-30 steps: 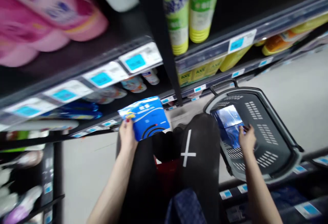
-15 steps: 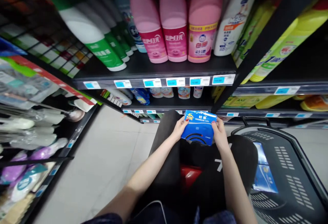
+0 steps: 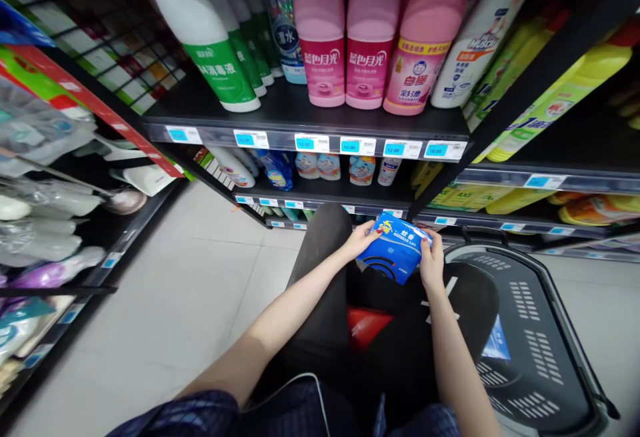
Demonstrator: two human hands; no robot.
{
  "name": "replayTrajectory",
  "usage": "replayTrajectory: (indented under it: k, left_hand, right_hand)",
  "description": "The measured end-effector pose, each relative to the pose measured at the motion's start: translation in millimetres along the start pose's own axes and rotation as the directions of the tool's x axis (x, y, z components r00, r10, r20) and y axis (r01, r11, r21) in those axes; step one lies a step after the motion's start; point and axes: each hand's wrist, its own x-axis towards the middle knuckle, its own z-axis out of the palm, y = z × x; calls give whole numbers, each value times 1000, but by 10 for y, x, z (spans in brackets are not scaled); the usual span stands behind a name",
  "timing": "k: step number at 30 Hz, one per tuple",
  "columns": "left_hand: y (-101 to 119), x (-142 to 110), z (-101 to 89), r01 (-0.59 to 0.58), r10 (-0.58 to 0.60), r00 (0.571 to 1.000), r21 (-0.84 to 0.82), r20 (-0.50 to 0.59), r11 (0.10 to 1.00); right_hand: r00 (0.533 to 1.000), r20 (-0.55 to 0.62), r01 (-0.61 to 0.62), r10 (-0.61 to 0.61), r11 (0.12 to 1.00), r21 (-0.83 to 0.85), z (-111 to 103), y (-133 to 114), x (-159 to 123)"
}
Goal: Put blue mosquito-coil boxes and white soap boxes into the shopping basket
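Note:
A blue box of mosquito coils (image 3: pixel 393 247) with a dark coil printed on its front is held between both hands above my lap. My left hand (image 3: pixel 361 240) grips its upper left side, thumb on the front face. At the box's right edge, my right hand (image 3: pixel 432 258) is closed with its thumb in front and the fingers mostly hidden behind. The box tilts down slightly to the right. Beside my right leg, a grey shopping basket (image 3: pixel 525 277) holds another blue package (image 3: pixel 497 342), partly hidden by the leg.
Ahead, a black shelf (image 3: pixel 300 120) carries pink bottles (image 3: pixel 325 64), white-and-green bottles (image 3: pixel 220 70) and price tags. Lower shelves hold small spray bottles (image 3: pixel 363 169). Yellow bottles (image 3: pixel 565 94) stand on the right, and a rack of brushes (image 3: pixel 55 204) lines the left side of the tiled floor (image 3: pixel 200 277).
The box has tilted, its right side now lower, while both hands still hold it. My view has shifted a little, and my right leg covers more of the package in the basket.

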Motion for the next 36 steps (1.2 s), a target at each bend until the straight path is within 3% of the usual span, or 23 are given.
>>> replayTrajectory:
  k: [5,11,25,28,31,33,36]
  left_hand:
    - [-36,27,-8,25,-26,1000,50,14,998]
    - [-104,54,-34,49,-49,999,58,-3,997]
    - [-189,102,-38,104,-105,994,20,34,994]
    - [-149,86,-37,56,-57,998,19,34,998]
    - [-98,57,-56,-7,6,999,21,49,1000]
    - [-72,43,-79,-44,42,997,31,58,999]
    - [-44,45,-108,-119,116,992,58,49,991]
  right_hand:
    - [998,-38,-56,55,998,-24,-22,70,43]
    - [994,-5,-110,110,994,13,-4,144,71]
    - [990,2,-144,144,990,1,-66,152,88]
    - [979,19,-206,205,972,114,-64,131,99]
    - [952,114,-307,285,882,357,-79,95,104]
    - [949,161,-315,270,829,462,-110,72,101]
    - [963,185,-263,195,825,500,-179,36,74]
